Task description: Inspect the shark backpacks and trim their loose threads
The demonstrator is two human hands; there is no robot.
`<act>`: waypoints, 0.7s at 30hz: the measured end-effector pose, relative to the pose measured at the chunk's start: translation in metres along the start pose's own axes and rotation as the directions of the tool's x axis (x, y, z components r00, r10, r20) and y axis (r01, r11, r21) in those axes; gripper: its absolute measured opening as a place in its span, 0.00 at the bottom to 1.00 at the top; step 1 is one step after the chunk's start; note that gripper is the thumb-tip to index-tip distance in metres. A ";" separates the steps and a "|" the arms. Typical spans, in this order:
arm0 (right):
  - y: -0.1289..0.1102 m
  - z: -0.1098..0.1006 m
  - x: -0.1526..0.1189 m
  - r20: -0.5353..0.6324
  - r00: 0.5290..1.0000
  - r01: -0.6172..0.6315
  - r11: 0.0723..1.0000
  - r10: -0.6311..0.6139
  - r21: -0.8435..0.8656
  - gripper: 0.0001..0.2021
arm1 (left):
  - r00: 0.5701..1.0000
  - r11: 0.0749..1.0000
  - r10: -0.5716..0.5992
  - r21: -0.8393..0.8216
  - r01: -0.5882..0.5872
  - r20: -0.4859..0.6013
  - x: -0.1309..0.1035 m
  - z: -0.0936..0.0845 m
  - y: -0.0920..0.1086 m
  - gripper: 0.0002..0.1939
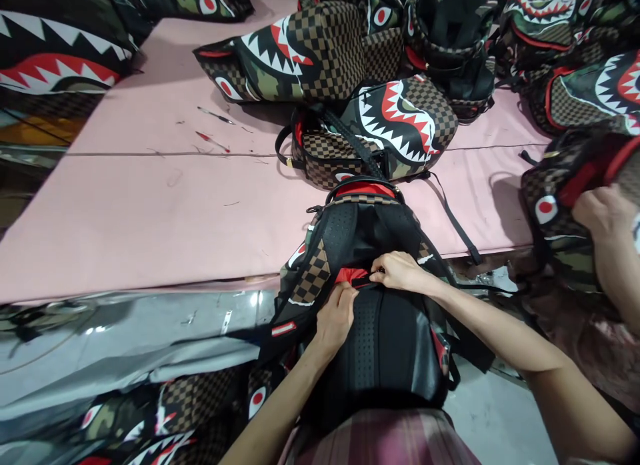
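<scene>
A black backpack with brown check and camouflage panels rests against me at the table's edge, its padded back side facing up. Across that back panel runs an opening with red lining showing. My left hand pinches the lower edge of this opening on its left side. At its right end, my right hand has thumb and fingers closed together on the edge. Whatever small part lies between the right fingertips is hidden. Shoulder straps spread to both sides of the backpack.
More shark-mouth backpacks lie on the pink table, stacked toward the back and right. A pen and a red tool lie at left. Another person's hand works on a backpack at right. Several bags sit below, lower left.
</scene>
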State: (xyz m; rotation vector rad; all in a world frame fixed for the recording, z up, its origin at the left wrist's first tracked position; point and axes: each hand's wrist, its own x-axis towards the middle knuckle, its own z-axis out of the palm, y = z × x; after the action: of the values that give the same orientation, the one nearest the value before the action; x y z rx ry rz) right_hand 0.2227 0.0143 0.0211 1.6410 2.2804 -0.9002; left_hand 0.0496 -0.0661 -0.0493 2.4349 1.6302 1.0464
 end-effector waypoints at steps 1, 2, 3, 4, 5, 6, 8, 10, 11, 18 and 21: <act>0.000 -0.001 0.000 0.021 1.000 0.011 1.000 -0.011 -0.020 0.10 | 1.000 1.000 0.005 0.004 -0.005 -0.005 0.000 0.000 0.000 0.07; 0.000 -0.001 0.000 0.037 0.999 0.021 0.999 -0.020 -0.029 0.10 | 1.000 1.000 0.010 0.008 -0.010 -0.011 0.001 0.000 0.000 0.07; -0.001 0.000 0.001 0.045 0.999 0.025 0.999 -0.024 -0.034 0.10 | 1.000 1.000 0.016 0.012 -0.016 -0.017 0.001 0.001 0.000 0.07; -0.002 0.001 0.002 0.047 0.999 0.021 0.999 -0.020 -0.038 0.11 | 1.000 1.000 0.018 0.017 -0.018 -0.018 0.001 0.001 0.000 0.06; -0.004 0.003 0.003 0.043 0.999 0.012 0.999 -0.010 -0.042 0.11 | 1.000 1.000 0.016 0.022 -0.015 -0.013 0.002 0.001 0.000 0.06; -0.005 0.005 0.004 0.037 0.999 0.000 0.999 0.001 -0.041 0.11 | 1.000 1.000 0.010 0.029 -0.009 -0.008 0.003 0.001 0.000 0.05; -0.009 0.009 0.006 0.023 0.999 -0.022 0.999 0.023 -0.026 0.11 | 1.000 0.999 -0.003 0.039 0.003 0.004 0.004 0.001 0.001 0.05; -0.011 0.012 0.008 -0.015 0.999 -0.047 0.998 0.047 0.029 0.11 | 1.000 0.999 -0.012 0.040 0.011 0.013 0.004 0.000 0.001 0.06; -0.011 0.012 0.009 -0.041 0.998 -0.052 0.995 0.056 0.086 0.11 | 1.000 0.999 -0.018 0.039 0.018 0.020 0.004 0.000 0.001 0.06; -0.002 0.011 0.010 -0.144 0.983 -0.031 0.868 0.118 0.495 0.12 | 0.953 0.982 -0.184 0.075 0.171 0.242 0.016 -0.007 -0.003 0.07; 0.000 0.012 0.008 -0.146 0.980 -0.030 0.823 0.136 0.568 0.12 | 0.903 0.986 -0.134 -0.037 0.163 0.409 0.035 -0.015 -0.008 0.11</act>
State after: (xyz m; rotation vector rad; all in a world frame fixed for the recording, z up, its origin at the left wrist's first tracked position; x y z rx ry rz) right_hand 0.2179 0.0137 0.0074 2.1094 2.1464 -1.5807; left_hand 0.0427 -0.0379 -0.0229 2.2426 1.5718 0.5177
